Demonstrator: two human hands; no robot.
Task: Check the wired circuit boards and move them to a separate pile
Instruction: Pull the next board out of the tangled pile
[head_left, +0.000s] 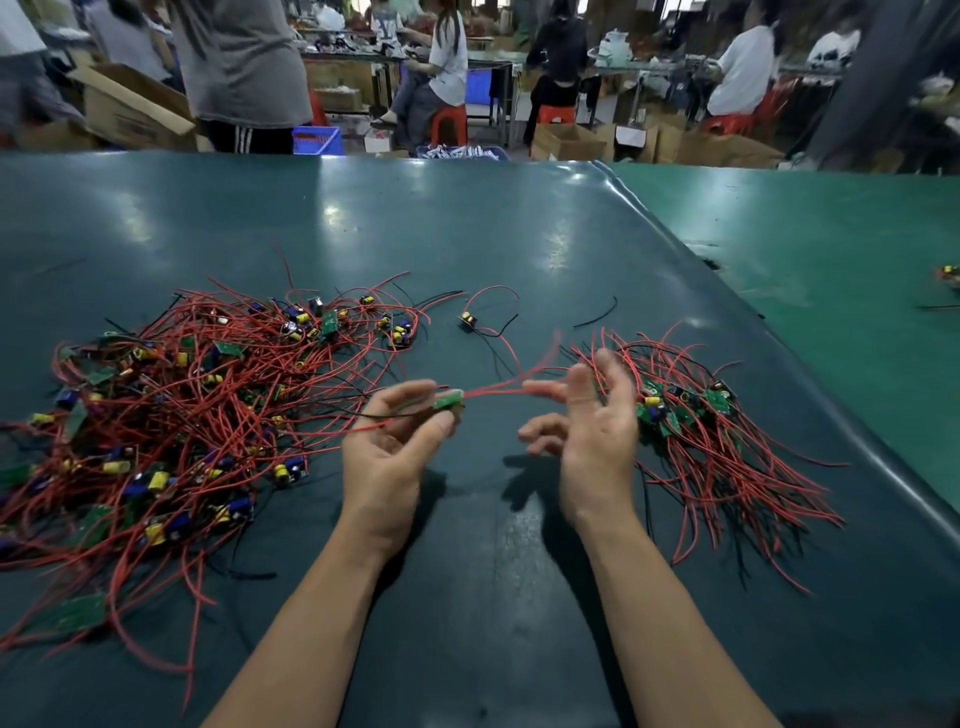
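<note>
Mid-air, left hand (387, 447) pinches blurred green board (450, 402); right hand (587, 415) open, fingers motion-smeared.

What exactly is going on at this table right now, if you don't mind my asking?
A person is sorting wired circuit boards on a green table. The left hand pinches one small green board, whose red wires run across to the right hand, open with fingers spread. A big tangled pile lies on the left, a smaller, neater pile on the right, and one stray board sits between them farther back.
</note>
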